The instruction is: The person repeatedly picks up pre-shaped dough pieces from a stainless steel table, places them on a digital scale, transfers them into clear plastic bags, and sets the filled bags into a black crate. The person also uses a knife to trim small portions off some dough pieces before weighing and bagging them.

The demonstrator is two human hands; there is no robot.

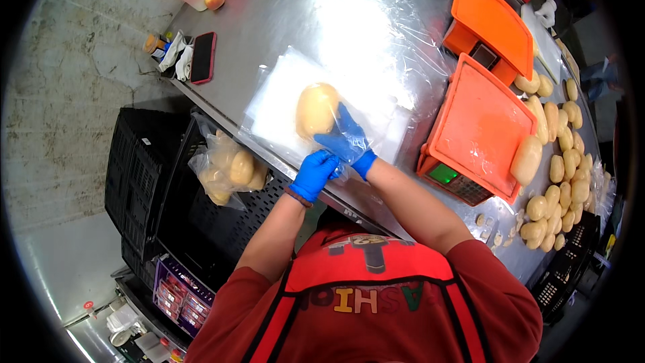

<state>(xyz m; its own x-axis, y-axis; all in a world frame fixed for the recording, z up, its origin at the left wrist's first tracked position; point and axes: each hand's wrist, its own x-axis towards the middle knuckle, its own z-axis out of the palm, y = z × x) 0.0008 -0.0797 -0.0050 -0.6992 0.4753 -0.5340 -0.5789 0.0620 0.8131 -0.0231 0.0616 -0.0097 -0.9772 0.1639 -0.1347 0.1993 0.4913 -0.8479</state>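
Note:
My right hand (347, 136), in a blue glove, reaches inside a clear plastic bag (370, 133). Its thumb and fingers spread around the near right side of a large peeled potato (316, 109), which is in the bag too. Close by on the left, my gloved left hand (315, 172) pinches the gathered mouth of the bag at my right wrist. Beneath them, a stack of flat clear bags (277, 103) rests on the metal table (272, 20).
Right of my hands stand two orange scales (484, 126), (491, 22), with peeled potatoes (567, 176) heaped beyond. Bagged potatoes (242, 167) sit in a black crate (201, 227) at lower left. A phone (203, 58) lies near the table edge. A co-worker's gloved hands (546, 12) show far right.

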